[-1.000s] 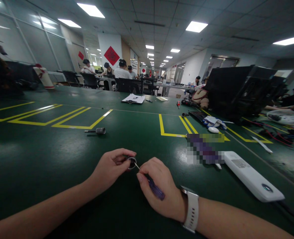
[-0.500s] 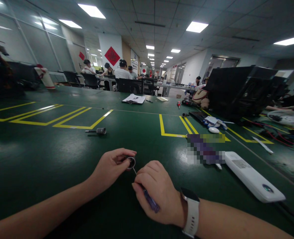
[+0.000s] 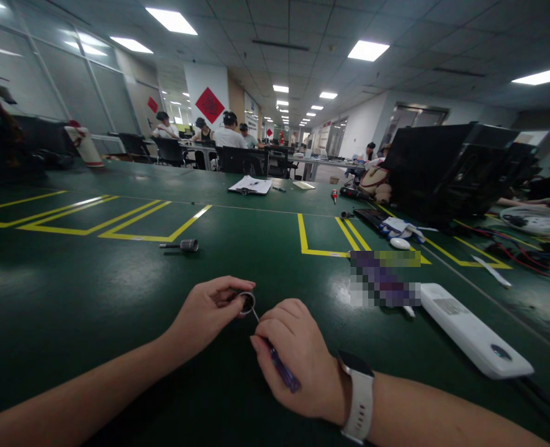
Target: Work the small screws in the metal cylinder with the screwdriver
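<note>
Between thumb and fingers, my left hand [image 3: 210, 310] pinches a small round metal cup [image 3: 247, 303], its dark open end facing me. My right hand [image 3: 298, 360] is wrapped round the purple translucent handle of a screwdriver [image 3: 284, 371]. The tool's thin metal shaft reaches up to the cup's opening; how far in the tip goes I cannot tell. Further off to the left, a similar metal cup with a thin stem [image 3: 189, 245] lies on its side on the green tabletop [image 3: 117, 298].
To the right lie a white power strip [image 3: 475, 329] and a partly blurred purple packet [image 3: 382, 279]. Behind them are a white mouse-like object [image 3: 400, 244], cloth gloves [image 3: 403, 228] and a black computer case [image 3: 452, 167]. A clipboard [image 3: 250, 185] lies farther back. People sit at distant desks.
My right hand and the screwdriver have shifted very slightly to the right, and the shaft's angle at the cup's opening has changed a little. The left hand stays almost still.
</note>
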Demonstrator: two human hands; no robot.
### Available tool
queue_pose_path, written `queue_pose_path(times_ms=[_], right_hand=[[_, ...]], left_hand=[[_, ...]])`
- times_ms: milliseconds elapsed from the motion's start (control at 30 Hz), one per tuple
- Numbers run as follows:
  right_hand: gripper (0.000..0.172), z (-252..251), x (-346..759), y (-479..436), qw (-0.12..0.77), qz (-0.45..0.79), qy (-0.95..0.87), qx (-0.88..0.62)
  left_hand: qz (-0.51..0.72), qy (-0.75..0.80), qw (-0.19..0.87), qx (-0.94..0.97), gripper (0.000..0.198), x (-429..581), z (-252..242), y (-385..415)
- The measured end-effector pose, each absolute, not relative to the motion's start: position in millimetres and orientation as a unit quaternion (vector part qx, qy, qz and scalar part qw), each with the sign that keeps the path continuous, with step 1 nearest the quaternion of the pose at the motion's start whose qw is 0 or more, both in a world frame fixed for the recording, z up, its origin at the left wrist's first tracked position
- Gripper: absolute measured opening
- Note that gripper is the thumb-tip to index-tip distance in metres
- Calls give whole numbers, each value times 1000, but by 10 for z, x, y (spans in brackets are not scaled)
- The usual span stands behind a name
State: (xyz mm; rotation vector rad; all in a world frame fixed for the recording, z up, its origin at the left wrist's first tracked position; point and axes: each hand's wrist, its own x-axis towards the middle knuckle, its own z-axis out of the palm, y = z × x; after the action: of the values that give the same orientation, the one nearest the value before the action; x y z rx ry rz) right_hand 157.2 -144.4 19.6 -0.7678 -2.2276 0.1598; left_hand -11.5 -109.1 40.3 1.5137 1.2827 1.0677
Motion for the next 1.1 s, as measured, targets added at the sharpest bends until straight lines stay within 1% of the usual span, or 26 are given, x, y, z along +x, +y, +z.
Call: queue_pose_path(times_ms=[300,800,1100], right_hand=[[10,181,1577,-1438,383,72,-870,-301],[9,211,1580,-1453,395,75,-866,-296],[10,196,1576,-1453,382,64,-871,-303]], left_hand=[[435,504,444,600,24,-113,388,-1100],[436,511,427,605,20,-111,406,-1088],[440,519,422,599,21,-97,443,-1101]])
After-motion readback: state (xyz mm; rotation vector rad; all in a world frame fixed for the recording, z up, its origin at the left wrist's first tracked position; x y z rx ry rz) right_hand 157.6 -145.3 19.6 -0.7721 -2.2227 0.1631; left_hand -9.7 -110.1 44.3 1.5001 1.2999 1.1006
